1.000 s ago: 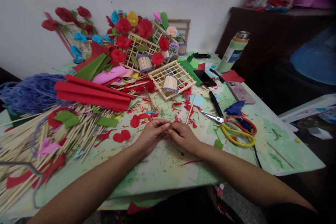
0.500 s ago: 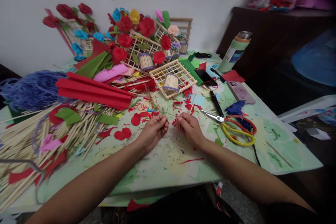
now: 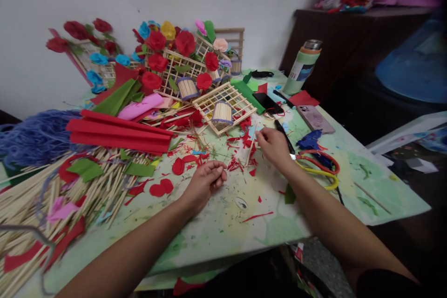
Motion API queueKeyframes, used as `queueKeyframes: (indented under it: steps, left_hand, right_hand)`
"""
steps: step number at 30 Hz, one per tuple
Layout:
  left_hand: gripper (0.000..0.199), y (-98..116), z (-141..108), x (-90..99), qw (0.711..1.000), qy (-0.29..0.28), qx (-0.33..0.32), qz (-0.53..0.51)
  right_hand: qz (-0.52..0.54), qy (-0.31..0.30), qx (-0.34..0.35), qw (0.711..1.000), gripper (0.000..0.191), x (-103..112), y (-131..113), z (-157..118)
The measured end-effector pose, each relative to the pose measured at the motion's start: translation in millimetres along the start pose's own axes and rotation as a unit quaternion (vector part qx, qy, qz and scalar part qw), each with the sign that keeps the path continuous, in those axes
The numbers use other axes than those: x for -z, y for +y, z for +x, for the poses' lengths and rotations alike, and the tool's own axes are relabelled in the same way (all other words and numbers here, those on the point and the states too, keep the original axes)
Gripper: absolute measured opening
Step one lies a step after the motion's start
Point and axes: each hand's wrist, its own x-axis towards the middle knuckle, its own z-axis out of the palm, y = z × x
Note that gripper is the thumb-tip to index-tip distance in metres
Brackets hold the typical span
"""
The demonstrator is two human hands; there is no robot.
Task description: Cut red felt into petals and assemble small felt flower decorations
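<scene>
My left hand (image 3: 206,185) rests low over the middle of the table, with thumb and fingers pinched together. Whatever it holds, if anything, is too small to make out. My right hand (image 3: 274,147) is closed too, its fingertips beside the upper part of a thin wooden stick (image 3: 251,148); whether they grip the stick cannot be told. Red paper scraps (image 3: 236,164) lie between the hands. The scissors (image 3: 323,170), with red and yellow handles, lie partly behind my right wrist, their blades mostly hidden. Left of my left hand are round red paper pieces (image 3: 161,188).
A bamboo lattice frame with a small basket (image 3: 223,111) stands beyond the hands, before several flower-decorated frames (image 3: 181,67). Loose sticks (image 3: 104,181), folded red paper (image 3: 118,132) and blue-purple strands (image 3: 38,135) fill the left. A bottle (image 3: 302,67) and phone (image 3: 316,118) stand right.
My right hand has moved away from my left hand, forward and to the right, to beside the wooden stick. My left hand stays nearly in place. The view has shifted slightly.
</scene>
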Motion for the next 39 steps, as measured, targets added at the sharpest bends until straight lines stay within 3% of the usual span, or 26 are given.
queueKeyframes:
  steps: [2, 4, 7, 12, 17, 23, 35, 39]
  left_hand:
    - [0.021, -2, -1, 0.0, 1.000, -0.012, 0.001, 0.022]
    - [0.021, -5, -1, 0.5, 0.999, -0.026, -0.001, 0.048]
    - [0.020, -8, -1, 1.6, 0.996, -0.046, -0.005, 0.081]
    - [0.019, -7, 0, 2.0, 0.994, -0.067, 0.000, 0.091]
    - [0.016, -6, -2, 2.5, 0.993, -0.079, 0.014, 0.087]
    - [0.017, -4, -2, 1.9, 0.993, -0.075, 0.035, 0.086]
    - [0.022, -5, -3, 2.9, 0.992, -0.088, 0.035, 0.086]
    - [0.023, -6, -4, 3.3, 0.990, -0.092, 0.035, 0.105]
  right_hand:
    - [0.133, -0.056, 0.044, 0.989, 0.034, -8, -13, -14]
    - [0.235, -0.143, 0.084, 0.958, 0.030, -17, -27, -31]
    - [0.324, -0.207, 0.084, 0.919, 0.025, -29, -40, -52]
    - [0.361, -0.166, 0.009, 0.918, 0.034, -34, -39, -58]
    - [0.363, -0.140, 0.002, 0.921, 0.038, -30, -36, -55]
    - [0.411, -0.114, -0.068, 0.902, 0.037, -30, -36, -54]
    - [0.492, -0.045, -0.133, 0.859, 0.036, -29, -28, -42]
    - [0.487, -0.051, -0.114, 0.864, 0.036, -30, -29, -42]
